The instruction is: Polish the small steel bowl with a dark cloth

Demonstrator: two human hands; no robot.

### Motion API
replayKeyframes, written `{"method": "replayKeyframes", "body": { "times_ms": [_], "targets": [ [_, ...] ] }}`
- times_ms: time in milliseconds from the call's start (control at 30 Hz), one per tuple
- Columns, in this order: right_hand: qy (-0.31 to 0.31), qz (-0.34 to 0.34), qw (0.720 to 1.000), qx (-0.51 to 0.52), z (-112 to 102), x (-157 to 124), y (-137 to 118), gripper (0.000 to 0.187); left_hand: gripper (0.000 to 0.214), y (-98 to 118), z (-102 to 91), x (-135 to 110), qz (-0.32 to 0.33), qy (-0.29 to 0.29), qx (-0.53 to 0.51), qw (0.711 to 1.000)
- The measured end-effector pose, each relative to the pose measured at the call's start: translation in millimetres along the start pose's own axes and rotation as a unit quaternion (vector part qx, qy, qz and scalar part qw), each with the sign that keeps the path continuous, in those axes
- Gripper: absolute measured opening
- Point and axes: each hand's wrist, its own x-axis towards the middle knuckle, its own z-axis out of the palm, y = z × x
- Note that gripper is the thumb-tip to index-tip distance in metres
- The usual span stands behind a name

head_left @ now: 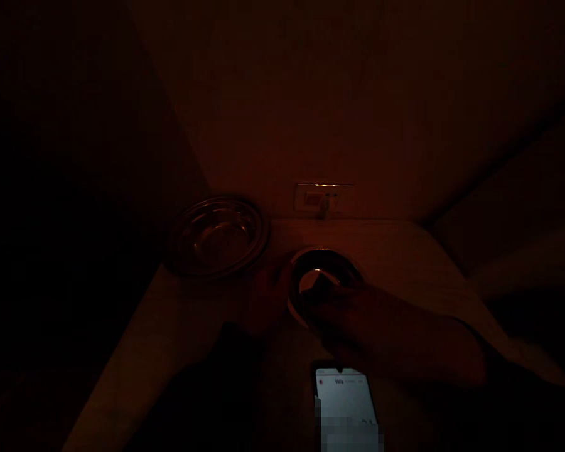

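Observation:
The scene is very dark. A small round metal bowl [321, 251] stands on the table, its rim catching a little light. My left hand [268, 295] is at the bowl's left side, its fingers against the rim, steadying it. Over the bowl, my right hand [343, 314] reaches in from the right with its fingers down inside, closed. A dark, pointed bit [324, 280] shows at these fingers, perhaps cloth; I cannot make out what it is. The bowl's near side is hidden by my right hand.
A wider metal dish [221, 242] with a broad rim sits at the table's back left corner. Nearer me lies a lit phone [346, 402]. A wall socket [324, 198] with something plugged in is just above the wooden table's [381, 242] back edge.

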Motion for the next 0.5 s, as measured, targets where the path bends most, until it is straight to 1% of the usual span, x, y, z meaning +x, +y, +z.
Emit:
{"method": "replayKeyframes", "body": {
  "times_ms": [67,167,300,500],
  "targets": [
    [-0.019,0.005,1.000,-0.007,-3,-2,1,0.027,0.033,0,0.3,0,0.003,-0.005,0.002,1.000],
    [-0.021,0.004,1.000,-0.012,-4,-3,1,0.024,0.035,-2,1.2,0,0.008,-0.010,-0.008,1.000],
    [0.004,-0.009,1.000,0.004,2,1,-2,0.030,0.034,-2,1.7,0,0.006,-0.017,-0.017,1.000],
    [0.036,-0.021,0.999,0.014,8,5,-1,0.029,0.035,1,1.3,-1,-0.016,0.013,-0.023,1.000]
  ]
}}
